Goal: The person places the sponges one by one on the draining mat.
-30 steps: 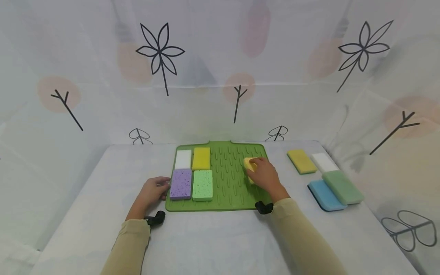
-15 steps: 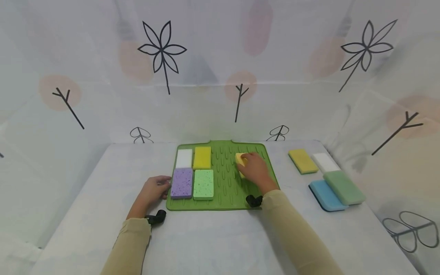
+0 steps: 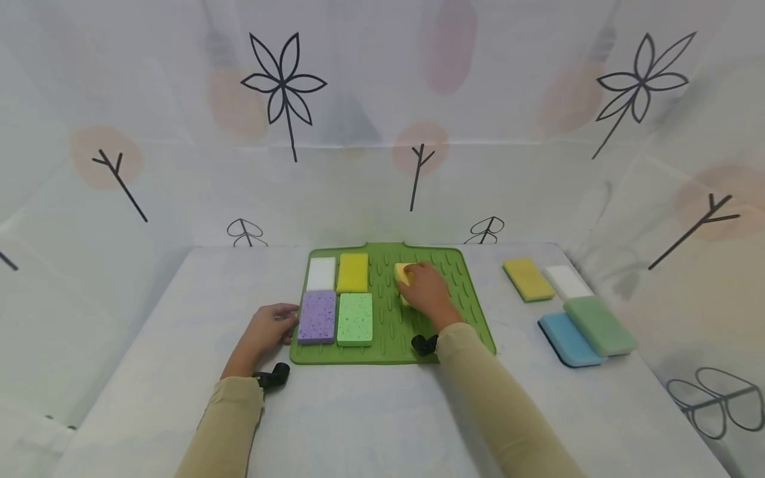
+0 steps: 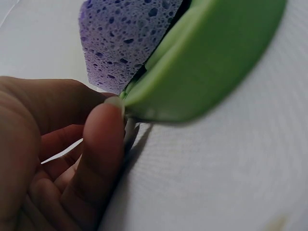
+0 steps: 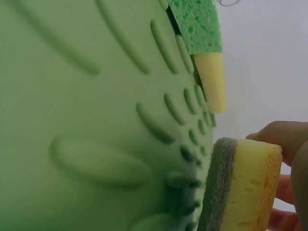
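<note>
My right hand (image 3: 427, 290) grips a yellow scrub sponge (image 5: 245, 187) by its sides, over the right-middle part of a ridged green mat (image 3: 391, 345). The sponge has a dark green-grey scouring layer facing the mat; whether it touches the mat I cannot tell. On the mat's left half lie a white sponge (image 3: 321, 273), a yellow sponge (image 3: 353, 272), a speckled purple sponge (image 3: 317, 317) and a speckled light green sponge (image 3: 355, 320), in two rows. At the mat's left edge, beside the purple sponge, my left hand (image 4: 62, 139) pinches the rim between thumb and finger.
Right of the mat, on the white-covered table (image 3: 358, 418), lie a yellow sponge (image 3: 528, 279) with a green underside, a white sponge (image 3: 566, 282) and a green sponge (image 3: 599, 325) overlapping a blue one (image 3: 568, 338). A printed cloth (image 3: 358, 179) hangs behind.
My right hand has carried the yellow scrub sponge leftward over the mat, from near its right edge toward the light green and yellow sponges. The left hand has stayed at the mat's edge.
</note>
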Available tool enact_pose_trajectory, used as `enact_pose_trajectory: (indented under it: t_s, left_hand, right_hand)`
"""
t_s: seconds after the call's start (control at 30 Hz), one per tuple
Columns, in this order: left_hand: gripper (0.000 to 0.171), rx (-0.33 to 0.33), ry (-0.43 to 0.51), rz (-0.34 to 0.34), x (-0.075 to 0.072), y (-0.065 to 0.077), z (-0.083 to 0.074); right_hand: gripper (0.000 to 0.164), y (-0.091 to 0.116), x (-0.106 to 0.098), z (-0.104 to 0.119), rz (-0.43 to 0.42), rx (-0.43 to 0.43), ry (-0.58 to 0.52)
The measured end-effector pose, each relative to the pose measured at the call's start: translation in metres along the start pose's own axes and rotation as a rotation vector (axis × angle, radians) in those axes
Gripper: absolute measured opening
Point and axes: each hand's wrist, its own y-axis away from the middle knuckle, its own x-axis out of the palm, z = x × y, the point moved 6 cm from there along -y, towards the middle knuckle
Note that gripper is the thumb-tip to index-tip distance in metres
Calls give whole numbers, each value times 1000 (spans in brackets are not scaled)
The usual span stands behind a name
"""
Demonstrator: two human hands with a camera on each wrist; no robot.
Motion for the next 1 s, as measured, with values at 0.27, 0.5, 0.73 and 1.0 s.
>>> enact_pose_trajectory:
  t_s: [0.27,0.5,0.73,1.0]
  left_hand:
    - [45,-8,21,2,0,0,1]
    - [46,18,24,3,-2,2,-2]
    - [46,1,13,-5,-2,2,-3]
    - [46,-10,8,-2,-2,1,-3]
  right_hand:
    - [49,-11,12,12,25,-2,16]
    - [50,-20,18,21,47,-10,1]
    - [50,-26,22,28,48,-13,-3]
    - [50,-30,27,36,61,-16,-14]
